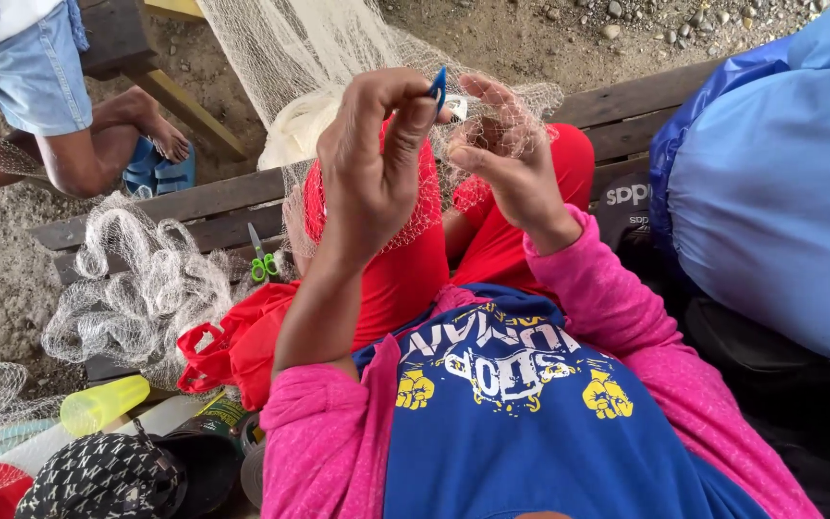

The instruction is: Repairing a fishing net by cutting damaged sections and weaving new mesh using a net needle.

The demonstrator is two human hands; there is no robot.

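My left hand is raised in front of me and pinches a small blue netting needle between thumb and fingers. My right hand sits just to its right, fingers closed on the mesh of a pale fishing net that drapes over my red-clad knees and runs up and away. The two hands nearly touch at the needle tip. I wear pink sleeves and a blue shirt.
I sit on a dark wooden bench. Green-handled scissors lie on it beside a heap of net and a red plastic bag. A yellow tube and a patterned cap lie lower left. Another person's legs are upper left; a blue bag is right.
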